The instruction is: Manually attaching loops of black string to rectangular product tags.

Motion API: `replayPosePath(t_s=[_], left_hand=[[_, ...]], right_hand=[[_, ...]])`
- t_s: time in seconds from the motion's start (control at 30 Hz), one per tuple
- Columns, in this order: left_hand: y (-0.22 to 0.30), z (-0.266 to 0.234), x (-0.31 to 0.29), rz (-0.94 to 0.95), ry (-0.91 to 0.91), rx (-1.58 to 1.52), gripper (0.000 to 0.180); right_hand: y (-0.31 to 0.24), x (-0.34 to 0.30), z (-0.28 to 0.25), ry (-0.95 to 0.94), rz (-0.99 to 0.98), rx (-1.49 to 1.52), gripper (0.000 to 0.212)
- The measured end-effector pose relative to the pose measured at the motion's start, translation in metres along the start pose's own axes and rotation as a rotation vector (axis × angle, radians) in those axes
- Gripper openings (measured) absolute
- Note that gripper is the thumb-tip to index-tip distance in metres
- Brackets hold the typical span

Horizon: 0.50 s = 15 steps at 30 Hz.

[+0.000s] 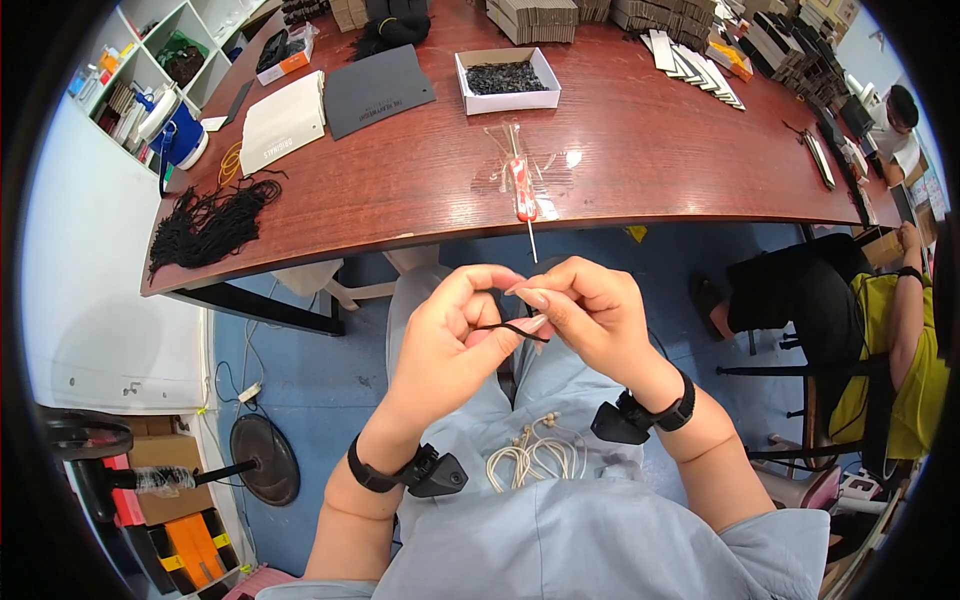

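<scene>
Over my lap, just off the table's front edge, both hands meet with fingertips pinched together. A short black cord point(505, 327) runs between the fingers of my left hand point(445, 335), which is closed on it. The fingertips of my right hand point(600, 312) are closed at the same cord, touching the left fingers; its ends are partly hidden. Right beyond the hands, a red-handled awl-like tool point(523, 190) lies fixed under clear tape, its thin metal shaft sticking out past the table edge. Bundled cream cords point(535, 455) rest on my lap.
On the reddish-brown table point(400, 185) lie a pile of black cords point(215, 222), cream cards point(285, 122), dark grey cards point(378, 92) and a white box point(510, 98) of small black pieces. White strips point(690, 70) lie far right. Another person in yellow point(900, 350) sits at right.
</scene>
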<state>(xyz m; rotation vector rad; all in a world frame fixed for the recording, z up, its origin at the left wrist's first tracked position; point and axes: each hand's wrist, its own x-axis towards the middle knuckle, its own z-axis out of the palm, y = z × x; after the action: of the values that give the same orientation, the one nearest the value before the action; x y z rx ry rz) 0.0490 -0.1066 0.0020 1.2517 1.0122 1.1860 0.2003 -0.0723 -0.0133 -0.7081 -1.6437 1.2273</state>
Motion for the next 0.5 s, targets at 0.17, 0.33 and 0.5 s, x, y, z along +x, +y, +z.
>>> replayPosePath(t_s=[0.17, 0.33, 0.5], left_hand=[[-0.006, -0.005, 0.006, -0.222, -0.204, -0.380, 0.014], [-0.014, -0.010, 0.005, -0.287, -0.208, -0.335, 0.011], [-0.024, -0.016, 0.008, -0.352, -0.336, -0.582, 0.010]], right_hand=[[-0.004, 0.002, -0.002, -0.058, 0.166, 0.261, 0.011], [-0.004, 0.000, -0.006, -0.072, 0.316, 0.379, 0.012], [-0.008, 0.002, -0.006, -0.120, 0.375, 0.445, 0.014]])
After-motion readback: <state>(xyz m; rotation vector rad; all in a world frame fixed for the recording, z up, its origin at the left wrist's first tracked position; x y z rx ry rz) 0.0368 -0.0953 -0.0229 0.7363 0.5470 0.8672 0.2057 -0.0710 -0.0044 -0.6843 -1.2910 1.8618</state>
